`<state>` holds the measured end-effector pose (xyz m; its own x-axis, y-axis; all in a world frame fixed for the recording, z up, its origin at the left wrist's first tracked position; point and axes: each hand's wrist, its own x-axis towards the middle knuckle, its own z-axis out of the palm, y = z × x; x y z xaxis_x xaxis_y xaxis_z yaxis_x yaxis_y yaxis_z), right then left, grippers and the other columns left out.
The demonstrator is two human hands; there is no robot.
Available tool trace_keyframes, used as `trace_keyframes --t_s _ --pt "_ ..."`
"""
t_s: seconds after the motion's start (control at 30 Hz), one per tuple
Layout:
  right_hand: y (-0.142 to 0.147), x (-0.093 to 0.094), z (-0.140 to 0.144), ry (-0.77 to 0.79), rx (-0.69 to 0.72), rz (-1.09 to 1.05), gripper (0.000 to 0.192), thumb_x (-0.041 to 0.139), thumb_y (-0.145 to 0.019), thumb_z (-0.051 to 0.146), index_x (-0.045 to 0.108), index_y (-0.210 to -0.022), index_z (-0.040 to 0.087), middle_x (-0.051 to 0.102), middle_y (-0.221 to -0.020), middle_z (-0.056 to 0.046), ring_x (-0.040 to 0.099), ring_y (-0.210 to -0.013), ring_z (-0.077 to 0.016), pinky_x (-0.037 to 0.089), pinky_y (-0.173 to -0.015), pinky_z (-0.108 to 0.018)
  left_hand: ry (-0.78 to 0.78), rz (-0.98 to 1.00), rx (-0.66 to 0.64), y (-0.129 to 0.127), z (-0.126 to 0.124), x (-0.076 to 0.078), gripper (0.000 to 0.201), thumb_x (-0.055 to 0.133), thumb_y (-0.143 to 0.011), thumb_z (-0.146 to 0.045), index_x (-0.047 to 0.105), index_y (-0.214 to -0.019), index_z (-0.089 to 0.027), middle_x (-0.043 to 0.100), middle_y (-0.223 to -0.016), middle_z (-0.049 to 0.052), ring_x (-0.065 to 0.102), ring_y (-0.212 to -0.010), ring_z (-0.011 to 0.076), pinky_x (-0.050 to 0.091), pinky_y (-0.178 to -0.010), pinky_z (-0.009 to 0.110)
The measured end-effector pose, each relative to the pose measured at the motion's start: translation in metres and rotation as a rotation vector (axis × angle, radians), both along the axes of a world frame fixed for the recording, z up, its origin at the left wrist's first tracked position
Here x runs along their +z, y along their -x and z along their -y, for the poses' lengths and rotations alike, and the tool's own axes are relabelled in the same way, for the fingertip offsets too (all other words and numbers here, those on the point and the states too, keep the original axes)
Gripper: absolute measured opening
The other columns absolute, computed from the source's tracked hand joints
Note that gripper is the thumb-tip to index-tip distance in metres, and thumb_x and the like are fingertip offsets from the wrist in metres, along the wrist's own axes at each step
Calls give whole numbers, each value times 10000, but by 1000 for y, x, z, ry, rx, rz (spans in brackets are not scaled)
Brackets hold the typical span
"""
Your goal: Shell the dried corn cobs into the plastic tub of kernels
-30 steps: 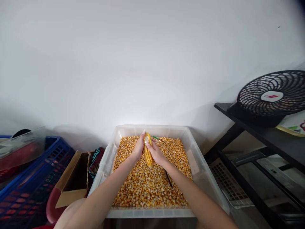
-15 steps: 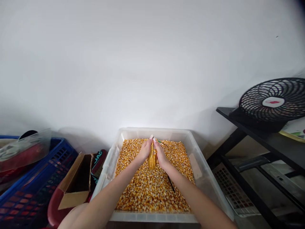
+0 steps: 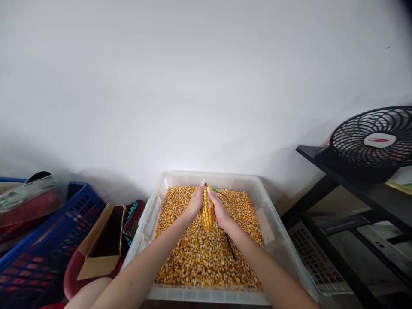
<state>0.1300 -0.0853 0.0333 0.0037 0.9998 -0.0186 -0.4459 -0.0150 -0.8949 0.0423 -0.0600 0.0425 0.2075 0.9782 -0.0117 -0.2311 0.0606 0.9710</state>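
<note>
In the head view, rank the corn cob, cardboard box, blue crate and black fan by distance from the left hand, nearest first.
1. Corn cob, gripped by the left hand.
2. Cardboard box, left of the tub.
3. Blue crate, far left.
4. Black fan, far right on the shelf.

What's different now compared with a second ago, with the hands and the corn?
Both hands closed in: the left hand and right hand now press tighter around the corn cob, which stands more upright than a second ago, when it leaned left. Both kept their grip throughout. The clear bin of loose kernels and the fan look unchanged.
</note>
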Motion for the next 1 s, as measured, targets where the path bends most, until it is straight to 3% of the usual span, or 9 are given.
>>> trace_keyframes --t_s 0.17,0.43,0.57,0.7,0.87,1.0 --pt "-2 2 1 21 -27 22 361 647 -685 520 657 -912 241 676 -969 -20 566 -1033 -241 429 -899 -372 -75 -128 54 -2 2 3 444 453 -786 -561 632 -824 -157 666 -829 50 564 -943 243 403 -872 325" --pt "-4 1 2 -2 9 23 345 639 -703 509 662 -865 205 690 -879 -31 603 -942 -248 459 -832 -371 24 -54 48 -4 3 0 462 455 -765 -610 598 -755 -172 621 -658 25 590 -770 217 434 -760 310" --pt "-5 1 3 -16 40 18 334 655 -693 501 658 -881 225 685 -927 -21 600 -960 -246 460 -835 -367 97 -18 13 -2 2 1 507 431 -771 -623 617 -789 -152 634 -664 29 595 -717 211 446 -687 303" --pt "-6 1 0 -7 56 -16 358 672 -666 508 656 -899 236 674 -998 -16 580 -1012 -241 452 -859 -361 -6 -46 30 0 1 5 491 437 -781 -594 637 -803 -146 664 -752 48 591 -838 233 433 -782 313" --pt "-5 -2 -3 87 2 -55 404 638 -674 544 662 -923 227 691 -944 -25 596 -986 -241 462 -843 -365 -183 -195 45 -2 3 4 449 464 -772 -558 645 -820 -150 671 -869 56 560 -917 242 383 -893 332" --pt "-1 -3 -2 65 -48 -66 364 642 -680 507 668 -898 217 695 -916 -27 603 -963 -250 470 -829 -361 -125 -159 42 -5 2 -5 449 435 -791 -548 635 -844 -149 665 -853 56 566 -912 242 402 -869 341"
